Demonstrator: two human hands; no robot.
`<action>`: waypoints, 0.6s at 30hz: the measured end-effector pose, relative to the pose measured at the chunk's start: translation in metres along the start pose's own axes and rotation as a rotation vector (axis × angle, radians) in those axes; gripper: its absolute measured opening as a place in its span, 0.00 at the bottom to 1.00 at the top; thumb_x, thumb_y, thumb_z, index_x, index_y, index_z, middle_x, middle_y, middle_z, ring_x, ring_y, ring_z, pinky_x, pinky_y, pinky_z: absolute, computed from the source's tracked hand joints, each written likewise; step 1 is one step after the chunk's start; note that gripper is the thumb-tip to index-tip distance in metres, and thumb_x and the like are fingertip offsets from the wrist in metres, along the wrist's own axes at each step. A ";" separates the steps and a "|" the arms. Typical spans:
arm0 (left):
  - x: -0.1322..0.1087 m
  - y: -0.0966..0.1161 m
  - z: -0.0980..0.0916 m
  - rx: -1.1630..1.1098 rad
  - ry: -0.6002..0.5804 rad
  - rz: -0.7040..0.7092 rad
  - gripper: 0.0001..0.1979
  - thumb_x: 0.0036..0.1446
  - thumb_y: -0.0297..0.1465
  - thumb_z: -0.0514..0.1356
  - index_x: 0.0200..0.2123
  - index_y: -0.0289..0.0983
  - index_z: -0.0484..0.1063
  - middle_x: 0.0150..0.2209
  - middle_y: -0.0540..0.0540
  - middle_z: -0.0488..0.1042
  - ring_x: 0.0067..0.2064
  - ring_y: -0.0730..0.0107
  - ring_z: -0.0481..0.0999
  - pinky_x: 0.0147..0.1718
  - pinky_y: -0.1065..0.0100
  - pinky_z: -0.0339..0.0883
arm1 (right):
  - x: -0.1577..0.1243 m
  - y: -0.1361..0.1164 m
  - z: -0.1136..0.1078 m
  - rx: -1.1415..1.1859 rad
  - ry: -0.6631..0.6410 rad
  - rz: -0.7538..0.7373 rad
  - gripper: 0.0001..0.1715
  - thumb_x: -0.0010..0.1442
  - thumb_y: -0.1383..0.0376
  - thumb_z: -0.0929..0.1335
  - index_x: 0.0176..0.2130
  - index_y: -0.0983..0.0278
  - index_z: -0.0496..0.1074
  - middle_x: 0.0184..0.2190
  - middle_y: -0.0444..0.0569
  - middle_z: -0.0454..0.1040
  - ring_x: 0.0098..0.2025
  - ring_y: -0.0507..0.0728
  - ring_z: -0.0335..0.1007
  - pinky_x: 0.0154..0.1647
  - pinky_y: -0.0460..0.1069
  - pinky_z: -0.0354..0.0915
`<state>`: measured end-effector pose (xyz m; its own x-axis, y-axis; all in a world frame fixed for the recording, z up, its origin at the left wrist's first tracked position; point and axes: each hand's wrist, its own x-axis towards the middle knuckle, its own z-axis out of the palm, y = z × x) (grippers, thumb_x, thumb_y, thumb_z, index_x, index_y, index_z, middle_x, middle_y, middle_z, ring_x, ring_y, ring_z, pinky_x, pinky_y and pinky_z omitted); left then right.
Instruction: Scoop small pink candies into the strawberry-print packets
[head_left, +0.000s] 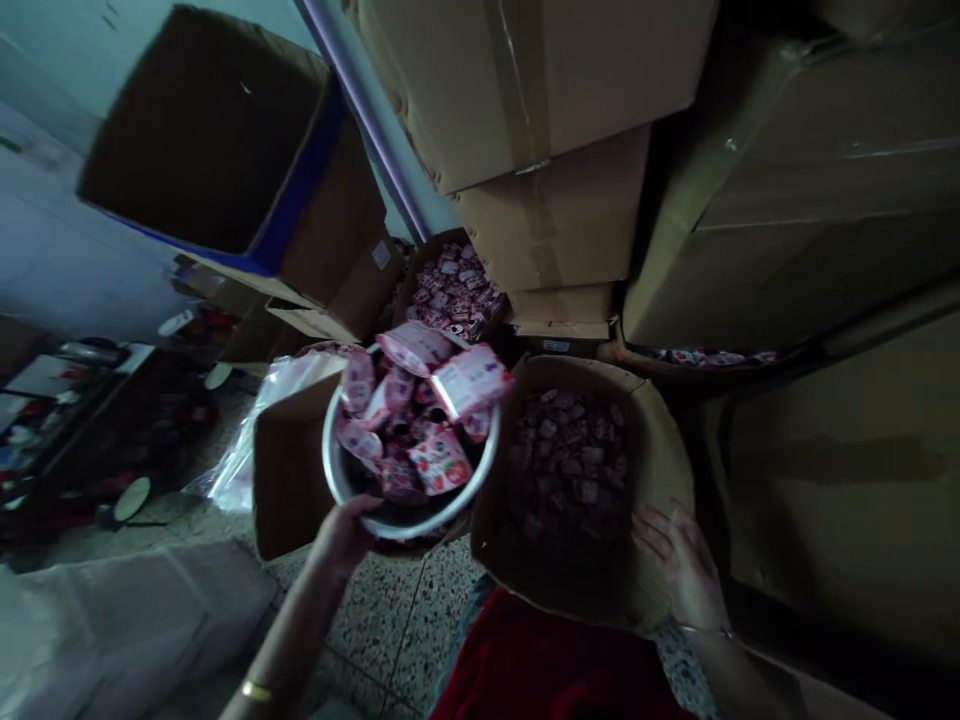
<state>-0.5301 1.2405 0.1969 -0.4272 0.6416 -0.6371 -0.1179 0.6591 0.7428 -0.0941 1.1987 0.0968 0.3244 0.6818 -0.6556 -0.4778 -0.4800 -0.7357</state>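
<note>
My left hand grips the near rim of a round metal bowl, thumb over the edge. Pink and white printed packets fill the bowl, and a few rise above its rim. To the right stands an open cardboard box with many small pink packets lying deep inside, in shadow. My right hand is at this box's right flap with fingers stretched out and nothing in them; whether it touches the cardboard I cannot tell. The bowl is held above another open box on the left.
Tall stacked cartons rise ahead, with more cartons on the right. Another box of packets stands behind the bowl. An empty open box tops a stack at upper left. Clear plastic hangs at the left, and a wrapped bale lies lower left.
</note>
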 end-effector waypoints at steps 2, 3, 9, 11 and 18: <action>0.013 0.022 -0.045 -0.019 0.174 0.032 0.07 0.37 0.29 0.62 0.25 0.34 0.71 0.23 0.40 0.74 0.31 0.52 0.76 0.36 0.52 0.75 | -0.002 0.008 0.008 -0.051 -0.024 0.009 0.56 0.44 0.36 0.71 0.62 0.59 0.57 0.57 0.59 0.66 0.56 0.68 0.67 0.58 0.64 0.63; 0.020 0.031 -0.063 0.009 0.277 0.068 0.08 0.37 0.29 0.62 0.26 0.34 0.72 0.25 0.40 0.75 0.33 0.50 0.76 0.38 0.51 0.75 | -0.003 0.013 0.012 -0.082 -0.032 0.015 0.56 0.44 0.36 0.71 0.62 0.59 0.58 0.57 0.59 0.66 0.56 0.68 0.67 0.57 0.63 0.64; 0.059 0.059 -0.117 0.701 0.669 0.563 0.40 0.45 0.25 0.60 0.64 0.28 0.58 0.55 0.31 0.70 0.54 0.38 0.71 0.53 0.43 0.66 | -0.010 0.039 0.033 -0.215 -0.078 0.070 0.56 0.44 0.33 0.69 0.61 0.60 0.59 0.56 0.58 0.67 0.53 0.66 0.69 0.51 0.58 0.70; 0.069 0.062 -0.120 0.962 0.683 0.648 0.47 0.46 0.23 0.60 0.69 0.33 0.44 0.64 0.31 0.59 0.59 0.36 0.65 0.56 0.41 0.62 | -0.014 0.044 0.038 -0.247 -0.088 0.090 0.59 0.42 0.33 0.69 0.62 0.61 0.59 0.55 0.58 0.68 0.53 0.66 0.69 0.50 0.57 0.70; 0.079 0.086 -0.140 1.277 0.559 0.878 0.38 0.53 0.23 0.57 0.67 0.25 0.49 0.69 0.37 0.47 0.70 0.50 0.38 0.66 0.50 0.43 | -0.019 0.065 0.052 -0.350 -0.115 0.114 0.59 0.43 0.33 0.68 0.62 0.64 0.59 0.54 0.59 0.69 0.51 0.65 0.71 0.51 0.58 0.70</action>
<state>-0.6991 1.2933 0.2396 -0.2442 0.9445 0.2195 0.9678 0.2516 -0.0060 -0.1741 1.1829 0.0704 0.1816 0.6612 -0.7279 -0.1915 -0.7023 -0.6857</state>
